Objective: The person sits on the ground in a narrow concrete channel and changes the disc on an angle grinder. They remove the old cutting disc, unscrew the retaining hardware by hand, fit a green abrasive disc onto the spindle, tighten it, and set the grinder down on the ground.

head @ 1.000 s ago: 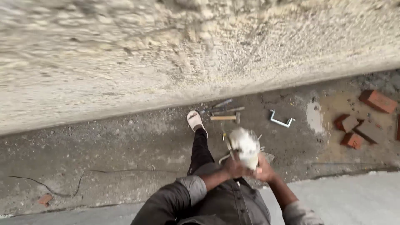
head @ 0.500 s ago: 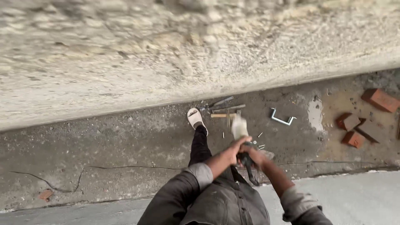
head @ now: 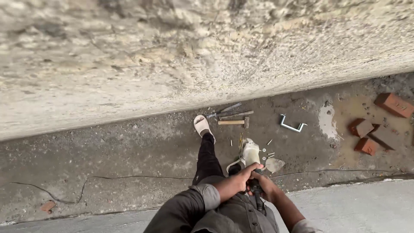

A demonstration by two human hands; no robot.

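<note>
- At the bottom centre of the frame, a dark power tool (head: 257, 190) with a dusty pale front part is held by both hands; its pale front points up in the picture, towards the ground below.
- The left hand (head: 241, 177) is closed around the dark body of the tool from the left side, with a grey sleeve (head: 202, 198) rolled up above the wrist.
- The right hand (head: 267, 186) is closed on the same tool from the right side, and the two hands are touching each other around it.
- Just beyond the tool, a leg in dark trousers (head: 206, 157) is seen, ending in a pale sandal (head: 202, 126) on the dark wet ground (head: 129, 151).
- A thin cable (head: 108, 179) is laid across the ground, from the left of the frame towards the leg.
- Small screws and washers (head: 268, 153) are scattered near the pale front of the tool.
- Further up, beside the sandal, a hammer with a wooden handle (head: 233, 122) is laid, and grey metal hand tools (head: 226, 112) are lying just above it.
- To the right of the hammer, a bent metal bracket (head: 292, 126) is seen.
- At the right edge, several red bricks (head: 379, 129) are grouped on muddy ground.
- The upper half of the frame is filled by a rough pale wall (head: 172, 56).
</note>
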